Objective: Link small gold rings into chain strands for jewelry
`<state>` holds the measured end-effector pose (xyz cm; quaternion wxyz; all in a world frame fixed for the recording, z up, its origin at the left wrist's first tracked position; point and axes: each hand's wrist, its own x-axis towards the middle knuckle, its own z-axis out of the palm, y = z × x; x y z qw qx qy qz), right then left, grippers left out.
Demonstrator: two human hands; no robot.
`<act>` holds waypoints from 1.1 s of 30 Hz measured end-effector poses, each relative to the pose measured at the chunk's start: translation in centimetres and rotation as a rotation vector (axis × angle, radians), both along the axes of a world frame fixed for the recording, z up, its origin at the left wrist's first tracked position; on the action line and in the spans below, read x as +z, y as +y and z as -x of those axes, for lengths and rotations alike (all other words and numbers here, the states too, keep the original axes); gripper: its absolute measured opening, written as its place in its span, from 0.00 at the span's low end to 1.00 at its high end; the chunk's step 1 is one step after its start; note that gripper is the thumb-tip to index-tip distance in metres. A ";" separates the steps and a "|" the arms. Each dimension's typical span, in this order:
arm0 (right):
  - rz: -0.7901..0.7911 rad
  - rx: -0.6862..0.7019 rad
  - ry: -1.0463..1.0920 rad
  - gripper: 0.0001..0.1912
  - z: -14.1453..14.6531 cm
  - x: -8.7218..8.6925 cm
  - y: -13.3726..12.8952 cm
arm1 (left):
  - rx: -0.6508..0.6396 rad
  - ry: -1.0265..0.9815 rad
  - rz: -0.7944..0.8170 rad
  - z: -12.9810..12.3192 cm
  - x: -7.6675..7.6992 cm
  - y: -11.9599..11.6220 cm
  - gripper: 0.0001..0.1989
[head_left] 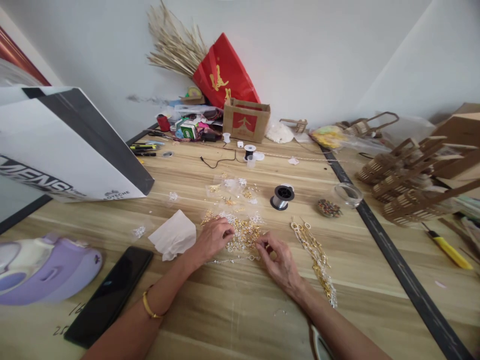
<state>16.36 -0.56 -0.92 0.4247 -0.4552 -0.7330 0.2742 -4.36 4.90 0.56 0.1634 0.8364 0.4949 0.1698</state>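
Note:
A pile of small gold and silver charms and beads (244, 234) is spread on the wooden table between my hands. At its left side my left hand (214, 239) is closed, fingers curled down over the pieces; whatever they grip is hidden. My right hand (279, 261) pinches thumb and forefinger together at the pile's right edge, on something too small to make out. A thin silver chain (228, 261) with a ring at its right end lies just in front of the pile. To the right of my right hand rests a bundle of gold and silver chains (317, 257).
Behind the pile stand a wire spool (282, 197) and small bags of findings (234, 186). Right are a jar of beads (330, 207) and woven baskets (397, 185). Left lie a white paper (174, 235), a phone (110, 295) and a purple-white object (52, 270). Scissors (320, 345) lie under my right forearm.

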 end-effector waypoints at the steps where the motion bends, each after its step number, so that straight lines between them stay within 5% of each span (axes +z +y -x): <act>1: 0.000 0.001 -0.001 0.06 0.0 0.0 0.0 | -0.005 -0.006 0.005 0.0 0.0 0.0 0.04; 8: -0.009 0.008 -0.014 0.06 0.0 0.1 0.0 | -0.049 -0.161 0.047 0.0 -0.1 0.1 0.07; 20: -0.022 0.004 -0.031 0.07 -0.1 0.2 0.0 | 0.079 -0.293 0.094 0.5 0.5 0.6 0.05; 33: -0.039 0.015 -0.023 0.07 -0.1 0.0 0.1 | 0.067 -0.103 0.105 0.8 0.7 0.4 0.06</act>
